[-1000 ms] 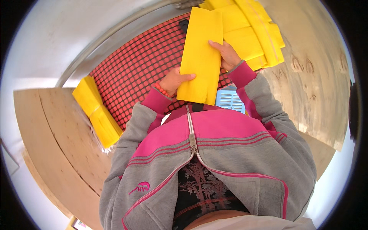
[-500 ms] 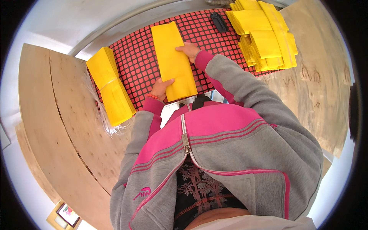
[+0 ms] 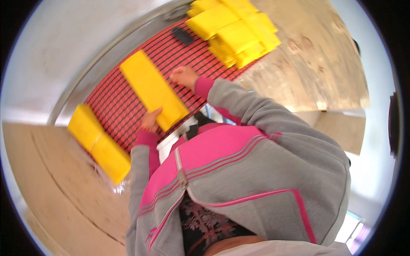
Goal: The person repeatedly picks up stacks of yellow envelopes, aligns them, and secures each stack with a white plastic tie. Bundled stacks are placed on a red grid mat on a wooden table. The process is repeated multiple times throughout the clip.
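A long yellow folded piece of fabric-like material (image 3: 150, 85) lies flat on the red-and-black mat. My left hand (image 3: 150, 120), with a red bead bracelet at the wrist, grips its near left edge, thumb on top and fingers out of sight below. My right hand (image 3: 183, 77) is apart from the piece, just beyond its right side above the mat. Its fingers are curled together and blurred; whether they hold anything small is hidden. Left of my left hand lies a thick yellow bundle (image 3: 98, 143) with a pale band around its middle.
The red-and-black mat (image 3: 115, 100) spans the work surface between wooden boards. A pile of yellow bundles (image 3: 237, 36) stands at the far right, beside a small black object (image 3: 183, 36). Pale strings stick out under the left bundle. A pipe (image 3: 92, 68) runs along the wall behind.
My right hand has come off the yellow piece and its fingers have curled. My left hand keeps its hold. The whole view has turned, shifting the mat and bundles leftward.
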The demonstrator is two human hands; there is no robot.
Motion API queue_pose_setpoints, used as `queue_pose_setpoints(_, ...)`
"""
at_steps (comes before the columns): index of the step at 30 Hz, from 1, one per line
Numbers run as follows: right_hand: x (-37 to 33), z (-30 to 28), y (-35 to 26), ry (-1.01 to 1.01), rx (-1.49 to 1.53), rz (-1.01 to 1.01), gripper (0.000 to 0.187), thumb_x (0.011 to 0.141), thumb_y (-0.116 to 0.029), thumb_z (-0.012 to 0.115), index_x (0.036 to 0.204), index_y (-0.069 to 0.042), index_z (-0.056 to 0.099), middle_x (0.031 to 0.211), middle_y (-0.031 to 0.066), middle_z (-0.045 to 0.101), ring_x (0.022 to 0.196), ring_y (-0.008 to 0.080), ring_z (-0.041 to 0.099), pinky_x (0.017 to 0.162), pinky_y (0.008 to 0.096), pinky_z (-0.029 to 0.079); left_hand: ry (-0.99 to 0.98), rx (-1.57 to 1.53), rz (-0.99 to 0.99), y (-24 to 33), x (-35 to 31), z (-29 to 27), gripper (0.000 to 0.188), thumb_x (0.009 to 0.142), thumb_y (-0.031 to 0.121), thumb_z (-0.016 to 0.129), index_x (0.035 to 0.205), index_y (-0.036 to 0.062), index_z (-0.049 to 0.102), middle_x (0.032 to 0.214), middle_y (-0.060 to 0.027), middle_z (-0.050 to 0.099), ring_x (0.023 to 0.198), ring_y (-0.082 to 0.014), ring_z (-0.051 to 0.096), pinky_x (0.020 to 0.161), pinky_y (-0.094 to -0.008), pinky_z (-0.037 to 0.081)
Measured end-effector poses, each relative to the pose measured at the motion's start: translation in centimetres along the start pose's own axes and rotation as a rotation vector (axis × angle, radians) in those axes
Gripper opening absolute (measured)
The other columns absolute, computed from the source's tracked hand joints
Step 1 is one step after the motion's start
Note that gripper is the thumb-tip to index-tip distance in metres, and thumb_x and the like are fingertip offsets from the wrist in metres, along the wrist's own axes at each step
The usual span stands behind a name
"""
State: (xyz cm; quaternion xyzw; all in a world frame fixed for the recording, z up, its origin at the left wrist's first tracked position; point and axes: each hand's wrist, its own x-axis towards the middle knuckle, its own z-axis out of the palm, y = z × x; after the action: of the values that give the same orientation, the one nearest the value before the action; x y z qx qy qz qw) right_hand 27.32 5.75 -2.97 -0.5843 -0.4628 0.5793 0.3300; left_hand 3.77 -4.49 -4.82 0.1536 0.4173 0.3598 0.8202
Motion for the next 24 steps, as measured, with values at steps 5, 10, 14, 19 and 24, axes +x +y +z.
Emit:
queue_pose_setpoints(5, -4.1, -9.5, -4.8, 0.096, -0.117, -0.338, 0.027, 0.083, -0.015, 0.071, 0.104, -0.001, 0.062, 0.091, 0.0067, 0.067, 0.084, 0.0126, 0.063, 0.074, 0.0274, 0.052, 0.132, 0.069, 0.011, 0.8, 0.4, 1.5, 0.040, 0.091, 0.009, 0.059, 0.128, -0.0020, 0.048, 0.123, -0.0121, 0.057, 0.109, -0.0270, 0.058, 0.093, -0.0389, 0.049)
queue_pose_setpoints(10, -1.3, -28.0, -9.3, 0.485, -0.417, -0.515, 0.024, 0.085, -0.019, 0.070, 0.102, -0.003, 0.064, 0.094, 0.0046, 0.069, 0.087, 0.0125, 0.064, 0.080, 0.0274, 0.051, 0.182, 0.127, 0.015, 1.1, -0.1, 1.8, 0.039, 0.092, 0.013, 0.060, 0.126, -0.0018, 0.050, 0.118, -0.0115, 0.060, 0.103, -0.0248, 0.061, 0.084, -0.0353, 0.052)
queue_pose_setpoints(14, 2.7, -41.3, -10.5, 0.720, -0.822, -0.270, 0.042, 0.081, -0.036, 0.072, 0.102, 0.001, 0.066, 0.102, 0.0129, 0.069, 0.093, 0.0230, 0.066, 0.083, 0.0315, 0.051, 0.360, 0.204, 0.097, 0.8, 0.2, 3.3, 0.041, 0.090, 0.011, 0.062, 0.126, -0.0045, 0.050, 0.115, -0.0122, 0.061, 0.098, -0.0235, 0.062, 0.079, -0.0328, 0.052)
queue_pose_setpoints(19, 6.7, -48.2, -9.5, 0.636, -0.968, -0.109, 0.063, 0.072, -0.053, 0.071, 0.108, -0.002, 0.066, 0.104, 0.0169, 0.068, 0.099, 0.0314, 0.064, 0.087, 0.0397, 0.049, 0.375, 0.167, 0.118, 1.2, 1.0, 4.9, 0.044, 0.091, 0.011, 0.061, 0.130, -0.0044, 0.047, 0.120, -0.0114, 0.058, 0.102, -0.0247, 0.059, 0.085, -0.0349, 0.051)
queue_pose_setpoints(24, 8.2, -48.9, -9.6, 0.515, -1.058, -0.007, 0.076, 0.066, -0.064, 0.071, 0.108, -0.001, 0.066, 0.106, 0.0171, 0.067, 0.099, 0.0320, 0.063, 0.085, 0.0397, 0.049, 0.408, 0.168, 0.088, 1.2, 0.6, 5.2, 0.045, 0.093, 0.012, 0.059, 0.132, -0.0036, 0.045, 0.122, -0.0111, 0.057, 0.105, -0.0258, 0.058, 0.088, -0.0361, 0.049)
